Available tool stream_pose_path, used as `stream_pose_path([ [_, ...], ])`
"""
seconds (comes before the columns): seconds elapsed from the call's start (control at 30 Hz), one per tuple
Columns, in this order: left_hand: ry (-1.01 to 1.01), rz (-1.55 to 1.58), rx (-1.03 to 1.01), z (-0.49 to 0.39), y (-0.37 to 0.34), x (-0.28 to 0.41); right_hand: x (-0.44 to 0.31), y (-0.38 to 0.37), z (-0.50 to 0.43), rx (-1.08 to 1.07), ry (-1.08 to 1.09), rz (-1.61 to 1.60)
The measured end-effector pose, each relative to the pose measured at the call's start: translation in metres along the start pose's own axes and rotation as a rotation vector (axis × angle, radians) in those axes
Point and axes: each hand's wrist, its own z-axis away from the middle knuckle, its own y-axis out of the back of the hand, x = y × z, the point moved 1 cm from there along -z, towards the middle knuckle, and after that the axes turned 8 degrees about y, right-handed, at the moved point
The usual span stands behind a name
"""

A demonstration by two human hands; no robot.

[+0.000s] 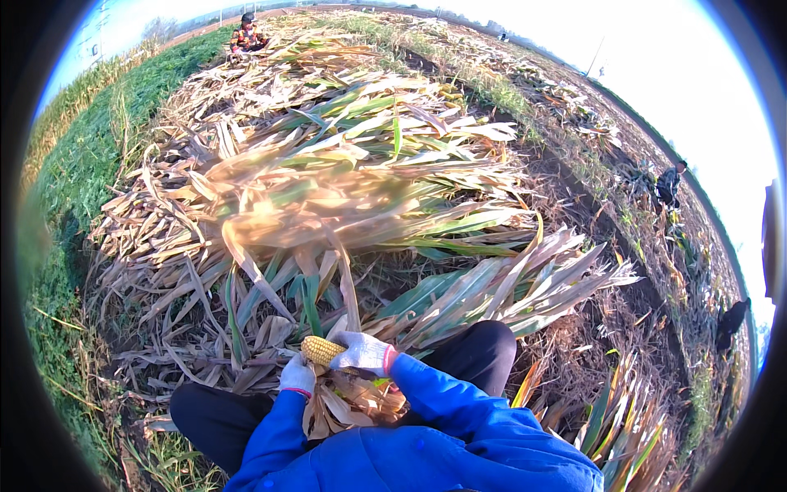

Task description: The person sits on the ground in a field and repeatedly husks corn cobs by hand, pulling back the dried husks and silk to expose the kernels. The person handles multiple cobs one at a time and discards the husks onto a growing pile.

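A yellow ear of corn (322,351) with bare kernels lies between my hands, above my lap. My right hand (361,352), in a white knitted glove with a red-edged cuff, is closed around its right part. Gloved the same way, my left hand (297,376) is at the lower left of the ear, against the husk; its fingers are partly hidden, so its grip cannot be made out. Dry, pale brown husk leaves (351,403) hang below the ear. Cut corn stalks with long leaves (486,295) lie just in front of my knees.
A wide heap of cut corn stalks (344,178) stretches ahead. Green low plants (92,160) border it on the left. One person (248,37) sits at the far end; two more people (669,184) (730,326) are at the right. More stalks (627,430) lie at the lower right.
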Motion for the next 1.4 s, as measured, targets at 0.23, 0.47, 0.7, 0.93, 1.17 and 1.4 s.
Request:
stream_pose_path([
  [0.23, 0.196, -0.052, -0.082, 0.013, 0.017, 0.027, -0.04, 0.053, 0.01, 0.087, 0.099, -0.708],
  [0.47, 0.178, 1.04, -0.138, 0.006, 0.049, 0.008, 0.014, -0.002, 0.054, -0.767, -0.23, 0.326],
  [0.7, 0.274, 1.11, -0.002, -0.005, 0.049, 0.008, -0.046, 0.264, -0.014, 0.486, 0.082, -0.587],
  [0.93, 0.127, 0.661, 0.257, -0.021, 0.057, 0.025, -0.142, 0.352, -0.079, 0.893, 0.371, -0.124],
  [1.17, 0.43, 0.08, -0.062, -0.019, 0.052, 0.028, 0.051, 0.129, -0.127, 0.204, -0.233, 0.254],
  [1.4, 0.383, 0.03, -0.026, -0.027, 0.045, 0.034, 0.102, 0.074, -0.191, 0.043, -0.143, 0.317],
])
